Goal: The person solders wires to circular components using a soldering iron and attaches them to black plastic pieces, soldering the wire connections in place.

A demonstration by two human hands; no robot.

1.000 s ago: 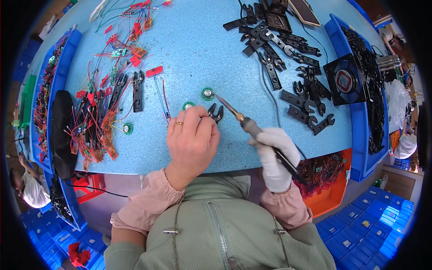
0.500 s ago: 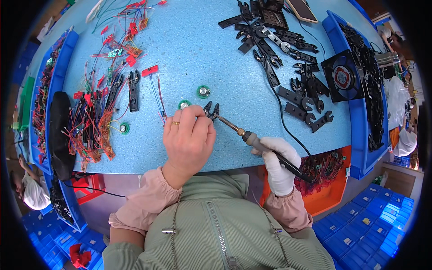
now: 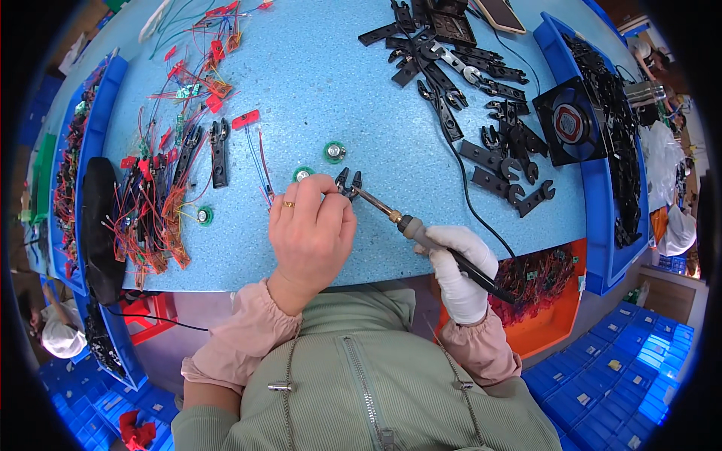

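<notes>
My bare left hand (image 3: 312, 237), a ring on one finger, is closed over a black two-pronged plastic part (image 3: 348, 181). Only the prongs show beyond the fingers; the rest is hidden under the hand. In a white glove, my right hand (image 3: 460, 270) grips a soldering iron (image 3: 414, 228) by its grey and black handle. The iron's tip meets the right prong or comes very close to it. Just beyond the left hand lie two small round green-rimmed parts, one (image 3: 335, 152) fully visible and one (image 3: 303, 174) partly covered. A red tab with wires (image 3: 246, 119) reaches toward my left fingers.
Wired circuit boards (image 3: 154, 203) pile up at the left, beside a black pouch (image 3: 101, 225). Black fork-shaped parts (image 3: 496, 161) lie at the right, near a square fan (image 3: 570, 120). Blue trays (image 3: 602, 188) flank the table; an orange bin (image 3: 553, 323) sits below its right edge.
The whole view has shifted slightly. Both hands keep nearly the same pose, with the iron's tip still at the black part.
</notes>
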